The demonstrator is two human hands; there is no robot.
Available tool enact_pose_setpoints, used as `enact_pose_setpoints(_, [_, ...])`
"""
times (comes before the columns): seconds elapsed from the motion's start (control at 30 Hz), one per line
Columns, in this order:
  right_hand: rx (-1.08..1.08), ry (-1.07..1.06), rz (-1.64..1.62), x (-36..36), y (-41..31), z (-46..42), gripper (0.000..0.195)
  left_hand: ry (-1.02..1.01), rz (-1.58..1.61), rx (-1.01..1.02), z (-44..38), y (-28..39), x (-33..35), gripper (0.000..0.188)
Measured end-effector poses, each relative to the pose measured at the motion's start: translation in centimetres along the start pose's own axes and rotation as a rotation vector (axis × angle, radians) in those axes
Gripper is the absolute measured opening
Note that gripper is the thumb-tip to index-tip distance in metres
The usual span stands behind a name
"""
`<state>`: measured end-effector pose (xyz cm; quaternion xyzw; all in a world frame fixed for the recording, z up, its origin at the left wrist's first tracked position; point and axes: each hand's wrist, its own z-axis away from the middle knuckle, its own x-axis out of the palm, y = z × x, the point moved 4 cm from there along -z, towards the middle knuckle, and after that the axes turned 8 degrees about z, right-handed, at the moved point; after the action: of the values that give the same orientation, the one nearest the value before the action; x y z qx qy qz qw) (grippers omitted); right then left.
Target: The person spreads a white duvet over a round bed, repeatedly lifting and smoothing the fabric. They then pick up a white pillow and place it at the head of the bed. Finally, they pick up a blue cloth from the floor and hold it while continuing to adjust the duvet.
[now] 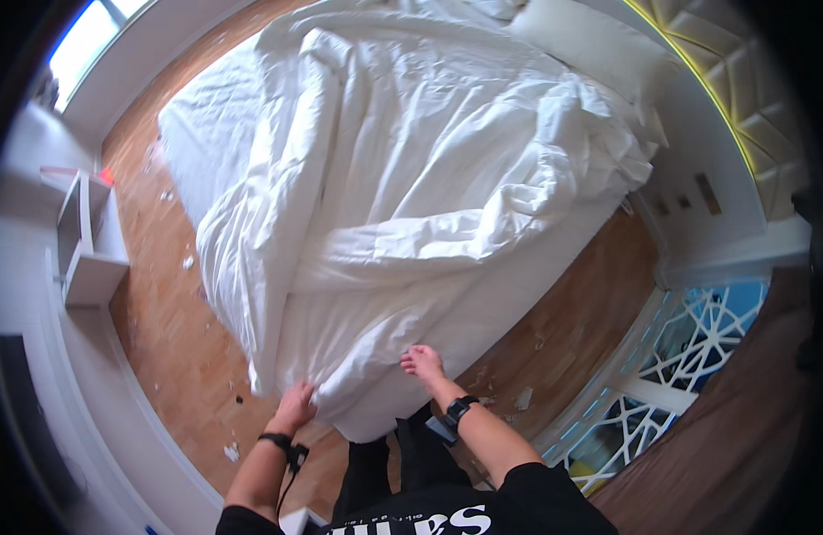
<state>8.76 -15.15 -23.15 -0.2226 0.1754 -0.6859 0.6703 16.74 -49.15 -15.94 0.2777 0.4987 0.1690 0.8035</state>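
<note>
A rumpled white duvet (445, 154) covers much of the bed in front of me, with thick folds along its left side and across its middle. At the near end of the bed, my left hand (296, 404) is closed on the duvet's edge, and creases run out from its fingers. My right hand (422, 361) is at the near right part of the bedding with its fingers curled. Whether it grips cloth there is hidden. Below the duvet shows the bare white side of the mattress (378, 418).
Pillows (585, 47) lie at the far end by a padded headboard wall (752, 87). Scraps of paper (231, 452) litter the wooden floor (177, 361). A white shelf unit (94, 267) stands left, a lattice-fronted partition (692, 341) right. My legs are close to the bed.
</note>
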Motion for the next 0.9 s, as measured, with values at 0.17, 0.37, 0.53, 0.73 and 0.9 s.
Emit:
enact_pose_setpoints(0.17, [0.065,-0.032,0.174,-5.2,3.1,2.0,0.024,0.565,-0.267,0.092,-8.3,4.5,-7.0,0.067])
enact_pose_setpoints(0.37, [0.076,-0.144,0.300,-8.0,5.8,4.3,0.021,0.892,-0.012,-0.478,-13.8,-9.0,-10.0,0.078])
enact_pose_setpoints(0.53, [0.085,-0.091,0.420,-12.2,5.6,6.1,0.020,0.553,0.376,-0.480,-15.9,-9.6,-6.7,0.037])
enact_pose_setpoints(0.73, [0.064,0.007,0.370,-15.9,4.4,8.2,0.020,0.371,-0.029,-0.101,-13.1,0.3,-5.9,0.009])
enact_pose_setpoints(0.9, [0.006,0.041,0.335,-16.6,5.9,9.8,0.020,0.130,-0.185,-0.168,-9.5,2.6,-3.5,0.014])
